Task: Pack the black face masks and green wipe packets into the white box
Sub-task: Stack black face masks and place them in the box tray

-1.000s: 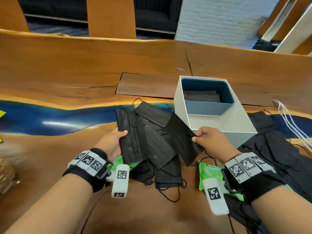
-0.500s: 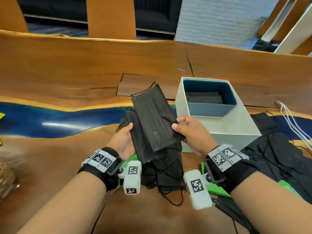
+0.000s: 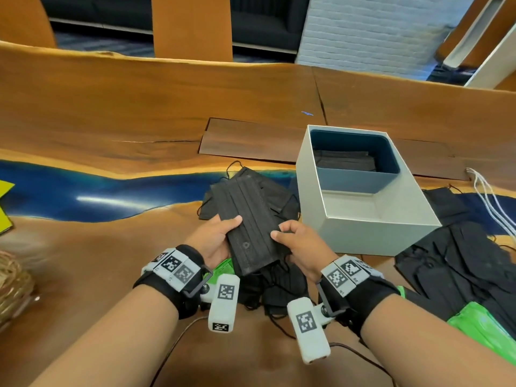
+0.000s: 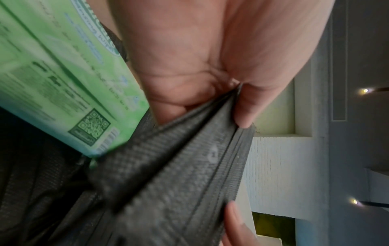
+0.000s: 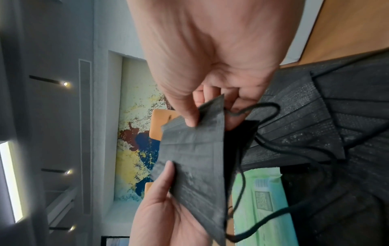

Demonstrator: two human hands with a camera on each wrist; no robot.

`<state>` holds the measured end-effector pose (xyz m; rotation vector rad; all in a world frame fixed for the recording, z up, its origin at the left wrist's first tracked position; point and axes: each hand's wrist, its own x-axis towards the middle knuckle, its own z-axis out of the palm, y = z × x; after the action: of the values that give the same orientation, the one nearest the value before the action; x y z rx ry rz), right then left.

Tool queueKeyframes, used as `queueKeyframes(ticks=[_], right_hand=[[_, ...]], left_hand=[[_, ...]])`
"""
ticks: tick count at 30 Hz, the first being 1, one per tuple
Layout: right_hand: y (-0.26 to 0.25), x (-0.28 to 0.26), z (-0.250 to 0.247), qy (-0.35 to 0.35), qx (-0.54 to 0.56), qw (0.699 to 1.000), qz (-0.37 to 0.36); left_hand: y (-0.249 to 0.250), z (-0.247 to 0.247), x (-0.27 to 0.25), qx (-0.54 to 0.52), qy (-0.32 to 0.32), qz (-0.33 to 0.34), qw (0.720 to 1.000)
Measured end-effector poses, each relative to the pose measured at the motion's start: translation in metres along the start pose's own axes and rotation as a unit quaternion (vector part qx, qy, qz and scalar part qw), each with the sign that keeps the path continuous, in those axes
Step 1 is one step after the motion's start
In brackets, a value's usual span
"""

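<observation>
Both hands hold a small stack of black face masks (image 3: 251,219) above the table, just left of the white box (image 3: 371,236). My left hand (image 3: 215,236) grips the stack's left edge with the thumb on top (image 4: 244,116). My right hand (image 3: 296,241) pinches the right edge (image 5: 195,116). The box has a blue liner with black masks (image 3: 344,160) lying inside. More masks (image 3: 268,291) lie heaped under my hands. A green wipe packet (image 3: 223,268) peeks out beneath my left hand (image 4: 63,74). Another green packet (image 3: 480,322) lies by my right forearm.
A larger pile of black masks (image 3: 458,247) spreads right of the box, with white cords (image 3: 488,202) beyond it. A woven basket (image 3: 12,286) sits at the left edge and a yellow sheet (image 3: 4,202) lies farther back. The wooden table (image 3: 139,107) has a blue resin strip.
The fanned masks have been gathered into one tidy stack between both hands. My right hand moved left to close on the stack, which is now lower and nearer to me.
</observation>
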<state>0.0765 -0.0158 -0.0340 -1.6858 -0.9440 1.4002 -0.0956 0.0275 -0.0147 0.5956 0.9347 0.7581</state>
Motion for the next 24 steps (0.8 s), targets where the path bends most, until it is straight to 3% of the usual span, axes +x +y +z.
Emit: queueKeyframes(ticks=[2, 7, 13, 24], right_hand=[[0.001, 0.001, -0.005, -0.006, -0.004, 1.000, 0.009], [0.010, 0.011, -0.021, 0.049, -0.208, 0.977, 0.003], [0.011, 0.030, -0.008, 0.016, -0.354, 0.934, 0.041], [0.015, 0.061, 0.012, 0.056, -0.484, 0.871, 0.052]], left_hand=[[0.000, -0.003, 0.002, 0.002, 0.009, 0.005, 1.000], [0.012, -0.025, 0.008, 0.008, 0.044, 0.016, 0.999], [0.025, -0.049, 0.008, -0.017, 0.086, 0.008, 0.996], [0.017, -0.065, 0.001, 0.022, 0.107, -0.018, 0.994]])
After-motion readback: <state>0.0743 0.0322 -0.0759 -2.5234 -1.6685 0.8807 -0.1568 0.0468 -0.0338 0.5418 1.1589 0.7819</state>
